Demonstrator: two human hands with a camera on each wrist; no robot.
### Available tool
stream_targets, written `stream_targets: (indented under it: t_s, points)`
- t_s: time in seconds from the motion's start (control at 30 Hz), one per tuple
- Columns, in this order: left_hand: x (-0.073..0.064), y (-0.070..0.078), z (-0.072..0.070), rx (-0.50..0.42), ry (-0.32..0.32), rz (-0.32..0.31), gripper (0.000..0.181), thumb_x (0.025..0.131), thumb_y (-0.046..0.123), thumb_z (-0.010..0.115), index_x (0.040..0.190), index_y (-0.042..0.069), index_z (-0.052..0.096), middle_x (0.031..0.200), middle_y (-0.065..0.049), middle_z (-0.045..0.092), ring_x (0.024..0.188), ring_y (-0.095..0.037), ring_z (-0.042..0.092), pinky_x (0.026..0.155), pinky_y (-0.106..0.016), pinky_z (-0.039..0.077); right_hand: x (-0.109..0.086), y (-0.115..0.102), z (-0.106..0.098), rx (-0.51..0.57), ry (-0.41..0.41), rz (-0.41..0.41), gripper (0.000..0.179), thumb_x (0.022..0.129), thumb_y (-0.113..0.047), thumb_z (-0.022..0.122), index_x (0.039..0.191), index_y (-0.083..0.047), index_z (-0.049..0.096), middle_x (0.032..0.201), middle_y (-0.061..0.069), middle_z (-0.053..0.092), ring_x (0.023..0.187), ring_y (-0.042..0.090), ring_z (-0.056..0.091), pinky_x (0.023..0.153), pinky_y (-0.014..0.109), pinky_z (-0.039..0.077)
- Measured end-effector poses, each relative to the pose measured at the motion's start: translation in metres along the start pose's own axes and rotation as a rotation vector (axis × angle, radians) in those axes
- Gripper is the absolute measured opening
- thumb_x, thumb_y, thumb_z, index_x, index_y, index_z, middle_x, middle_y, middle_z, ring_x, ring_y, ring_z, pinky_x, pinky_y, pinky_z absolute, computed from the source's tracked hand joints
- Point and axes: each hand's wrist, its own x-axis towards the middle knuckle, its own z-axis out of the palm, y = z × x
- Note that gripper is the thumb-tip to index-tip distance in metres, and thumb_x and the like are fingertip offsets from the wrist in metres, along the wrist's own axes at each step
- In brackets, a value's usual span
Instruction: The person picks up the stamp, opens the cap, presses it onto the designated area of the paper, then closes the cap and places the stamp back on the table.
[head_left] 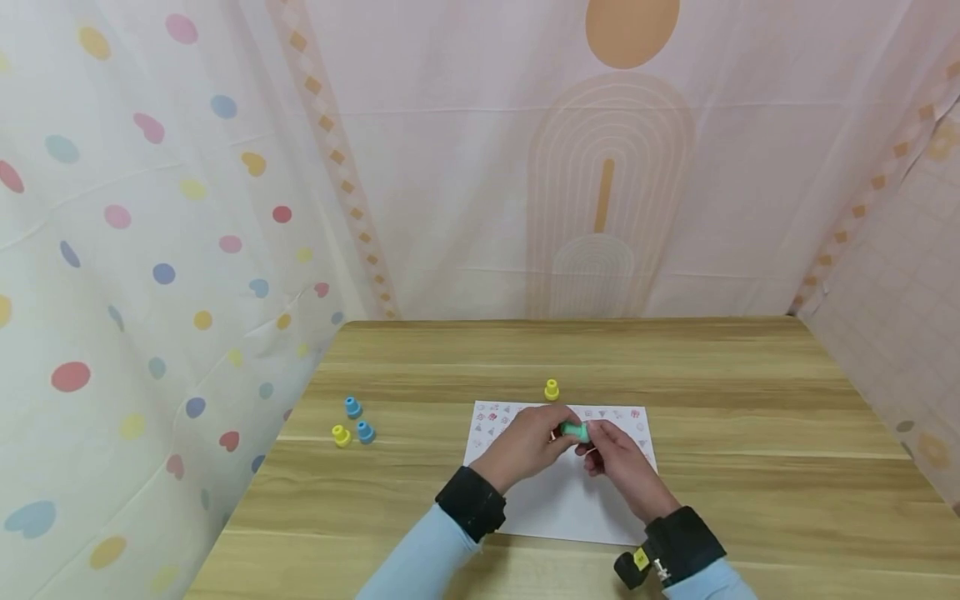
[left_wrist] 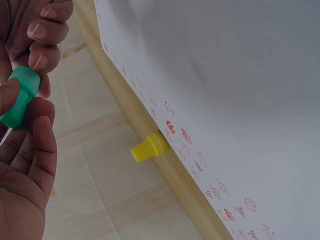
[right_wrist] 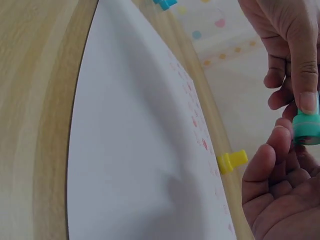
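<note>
The small green plastic-looking, peg-shaped stamp (head_left: 575,431) is held above the far part of a white printed sheet of paper (head_left: 558,504), its long axis running roughly left to right. The left hand (head_left: 525,442) grips its narrow handle, while the right hand (head_left: 628,471) pinches the broad end, which faces right; both hands lie right at it, neither plainly nearer. The stamp is smooth and bright, with a dark reddish end face. A yellow plastic-looking stamp (head_left: 552,390) stands upright on the wooden surface (head_left: 750,400), just beyond the sheet's far edge.
</note>
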Motion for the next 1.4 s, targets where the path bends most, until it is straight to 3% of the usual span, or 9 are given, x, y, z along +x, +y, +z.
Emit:
stream_targets:
  t_s: [0.23,0.43,0.63,0.9,1.13,1.4]
  points:
    - [0.001,-0.004,-0.006,0.022,-0.006,-0.02,0.013,0.096,0.02,0.067,0.107,0.015,0.07,0.088,0.011,0.063,0.077,-0.004,0.054,0.068,-0.018,0.047,0.0,-0.002,-0.002,-0.148,0.031,-0.032,0.037,0.107,-0.036,0.043,0.118,-0.004,0.058,0.101,0.012,0.06,0.087,0.022,0.055,0.074,0.031,0.048]
    - [0.003,-0.012,-0.015,0.119,-0.003,-0.024,0.017,0.095,0.024,0.068,0.109,0.014,0.071,0.091,0.01,0.065,0.076,-0.004,0.055,0.068,-0.017,0.048,-0.001,-0.005,-0.007,-0.405,0.069,-0.057,0.042,0.103,-0.044,0.05,0.122,-0.009,0.062,0.107,0.008,0.065,0.091,0.02,0.058,0.074,0.033,0.048]
    - [0.006,-0.02,-0.024,0.204,-0.007,-0.071,0.021,0.093,0.024,0.071,0.111,0.011,0.072,0.093,0.006,0.066,0.076,-0.006,0.057,0.07,-0.018,0.05,-0.004,-0.009,-0.011,-0.657,0.064,-0.126,0.035,0.1,-0.033,0.061,0.124,-0.008,0.065,0.103,0.003,0.065,0.089,0.019,0.057,0.071,0.034,0.049]
    - [0.012,-0.031,-0.036,0.362,-0.027,-0.087,0.024,0.094,0.02,0.07,0.115,0.009,0.072,0.095,0.0,0.066,0.077,-0.01,0.056,0.075,-0.022,0.052,-0.009,-0.009,-0.012,-1.006,0.052,-0.222,0.033,0.092,-0.03,0.071,0.116,-0.007,0.069,0.111,0.012,0.067,0.1,0.028,0.063,0.087,0.048,0.051]
    - [0.021,-0.041,-0.043,0.48,-0.054,-0.099,0.024,0.094,0.016,0.07,0.117,0.009,0.07,0.097,-0.002,0.067,0.081,-0.013,0.06,0.078,-0.025,0.053,-0.015,-0.013,-0.011,-1.142,0.029,-0.23,0.032,0.088,-0.029,0.075,0.112,-0.008,0.071,0.106,0.013,0.067,0.099,0.034,0.063,0.083,0.053,0.051]
    - [0.034,-0.052,-0.047,0.504,-0.076,-0.156,0.028,0.096,0.014,0.068,0.123,0.008,0.067,0.108,-0.006,0.068,0.094,-0.018,0.065,0.087,-0.03,0.054,-0.02,-0.014,-0.009,-1.176,0.035,-0.249,0.032,0.087,-0.028,0.076,0.109,-0.006,0.071,0.104,0.014,0.068,0.095,0.035,0.064,0.08,0.054,0.051]
